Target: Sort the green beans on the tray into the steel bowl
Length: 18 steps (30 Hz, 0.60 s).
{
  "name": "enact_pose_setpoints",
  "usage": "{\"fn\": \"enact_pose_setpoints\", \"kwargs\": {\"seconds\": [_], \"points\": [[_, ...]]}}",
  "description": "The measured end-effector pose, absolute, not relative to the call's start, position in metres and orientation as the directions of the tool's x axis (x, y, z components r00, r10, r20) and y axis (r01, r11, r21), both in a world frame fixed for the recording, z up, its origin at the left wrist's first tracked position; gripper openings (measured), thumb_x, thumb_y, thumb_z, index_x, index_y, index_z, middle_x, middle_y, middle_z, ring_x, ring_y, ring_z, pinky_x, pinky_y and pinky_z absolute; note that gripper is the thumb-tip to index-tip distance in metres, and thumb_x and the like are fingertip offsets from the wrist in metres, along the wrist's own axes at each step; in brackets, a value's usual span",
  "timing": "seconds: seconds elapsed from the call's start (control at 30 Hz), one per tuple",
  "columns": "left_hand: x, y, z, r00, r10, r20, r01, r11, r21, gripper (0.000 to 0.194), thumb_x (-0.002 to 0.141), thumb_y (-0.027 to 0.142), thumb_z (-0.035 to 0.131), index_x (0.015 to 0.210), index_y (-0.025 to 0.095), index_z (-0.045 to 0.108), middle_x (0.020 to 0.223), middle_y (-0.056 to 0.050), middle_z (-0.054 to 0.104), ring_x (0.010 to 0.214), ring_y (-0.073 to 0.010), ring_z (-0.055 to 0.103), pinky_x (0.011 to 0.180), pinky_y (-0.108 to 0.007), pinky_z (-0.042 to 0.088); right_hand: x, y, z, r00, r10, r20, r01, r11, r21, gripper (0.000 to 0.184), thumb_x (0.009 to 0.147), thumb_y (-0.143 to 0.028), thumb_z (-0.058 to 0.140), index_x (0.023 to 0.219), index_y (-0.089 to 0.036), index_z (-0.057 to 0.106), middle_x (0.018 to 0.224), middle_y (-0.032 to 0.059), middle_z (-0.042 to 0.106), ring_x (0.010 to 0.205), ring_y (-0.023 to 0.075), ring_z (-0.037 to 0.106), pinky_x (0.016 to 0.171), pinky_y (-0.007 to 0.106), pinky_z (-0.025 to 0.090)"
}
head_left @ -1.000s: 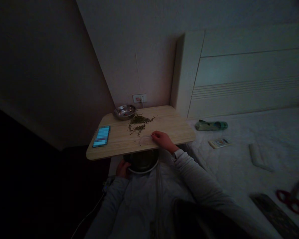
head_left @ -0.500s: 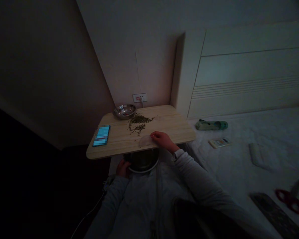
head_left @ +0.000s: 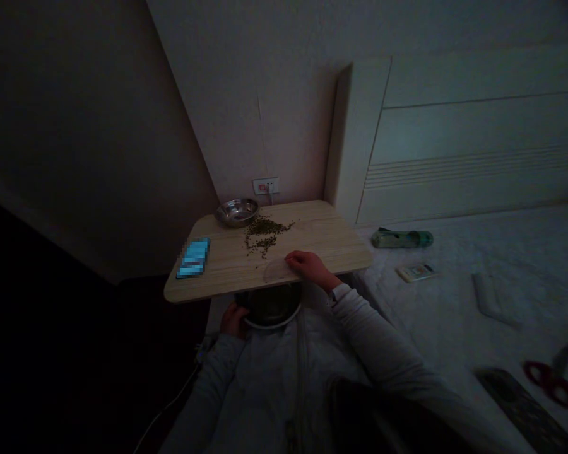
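My right hand (head_left: 308, 267) rests on the wooden side table (head_left: 331, 243), its fingers closed on a thin pale translucent scraper-like piece (head_left: 275, 270) near the front edge. A scatter of small dark green beans (head_left: 263, 231) lies just beyond it. Below the table's front edge, my left hand (head_left: 233, 319) grips the rim of a metal bowl (head_left: 271, 308) held under the edge. A second, empty metal bowl (head_left: 237, 211) sits at the table's back left. The room is dim.
A lit phone (head_left: 194, 258) lies on the table's left side. A wall socket (head_left: 266, 186) is behind the table. On the bed to the right lie a green bottle (head_left: 401, 238), a small remote (head_left: 417, 272), a white roll (head_left: 485, 296) and red scissors (head_left: 548, 379).
The pale piece under my right hand has shifted slightly on the table; both hands stay almost where they were.
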<state>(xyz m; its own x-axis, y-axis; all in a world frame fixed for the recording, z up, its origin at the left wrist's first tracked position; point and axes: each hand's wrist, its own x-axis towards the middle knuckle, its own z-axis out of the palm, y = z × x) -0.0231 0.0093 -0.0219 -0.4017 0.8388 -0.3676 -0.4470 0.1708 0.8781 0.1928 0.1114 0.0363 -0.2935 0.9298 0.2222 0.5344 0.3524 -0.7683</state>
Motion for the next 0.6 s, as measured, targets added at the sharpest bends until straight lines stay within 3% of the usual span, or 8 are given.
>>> {"fn": "enact_pose_setpoints", "kwargs": {"seconds": [0.33,0.6], "points": [[-0.021,0.007,-0.013,-0.374,0.84,-0.393,-0.454,0.204,0.867,0.018,0.035,0.014,0.062,0.049,0.02,0.054,0.048,0.003,0.055,0.053,-0.015,0.054,0.05,-0.025,0.041,0.194,0.111,0.038,-0.328,0.928,0.176,0.482,0.325,-0.814,0.021,0.08,-0.029,0.054,0.089,-0.018,0.07,0.077,0.0017,0.069,0.073,0.0141,0.059,0.07,0.023,0.043],[-0.025,0.01,-0.024,-0.376,0.84,-0.391,-0.466,0.193,0.863,0.024,0.034,0.013,0.064,0.057,0.018,0.06,0.055,0.001,0.06,0.054,-0.0153,0.056,0.053,-0.027,0.042,0.195,0.112,0.038,-0.333,0.929,0.164,0.414,0.3,-0.859,0.02,0.078,-0.029,0.054,0.083,-0.017,0.068,0.071,0.0008,0.067,0.069,0.0127,0.057,0.066,0.022,0.042]]}}
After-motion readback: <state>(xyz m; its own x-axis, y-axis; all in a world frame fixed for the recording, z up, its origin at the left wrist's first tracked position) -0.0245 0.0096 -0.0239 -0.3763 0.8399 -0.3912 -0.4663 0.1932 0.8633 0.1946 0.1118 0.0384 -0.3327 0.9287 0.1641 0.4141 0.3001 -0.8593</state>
